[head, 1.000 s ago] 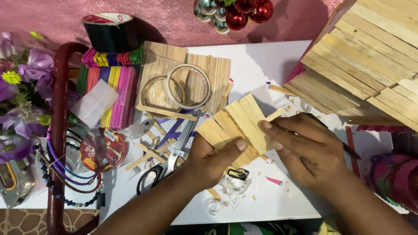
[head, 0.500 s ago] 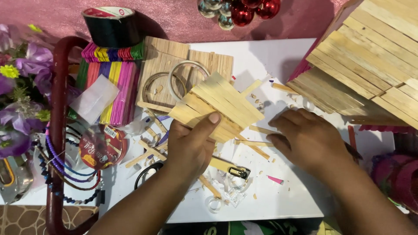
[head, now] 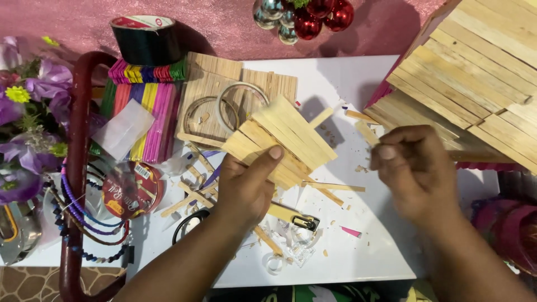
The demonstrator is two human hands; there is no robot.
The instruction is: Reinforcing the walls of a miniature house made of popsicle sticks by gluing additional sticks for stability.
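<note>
A: The panel of glued wooden sticks (head: 282, 142) is up off the white tabletop (head: 358, 240), tilted, just in front of the metal rings (head: 224, 109). The left hand (head: 246, 187) has it pinched, thumb on top and fingers hidden beneath.

B: And the right hand (head: 417, 170)?

A: Apart from the panel, blurred; fingers look curled loosely inward with nothing visible in them, though I can't tell for sure.

B: Handling tip?

A: I'd say support the panel flat from below, since a one-edge pinch could stress the glued joints.

B: Anything unclear?

A: The stick-built roof (head: 475, 78) is cut off at the right edge, and loose sticks (head: 330, 187) lie partly under the panel
</note>
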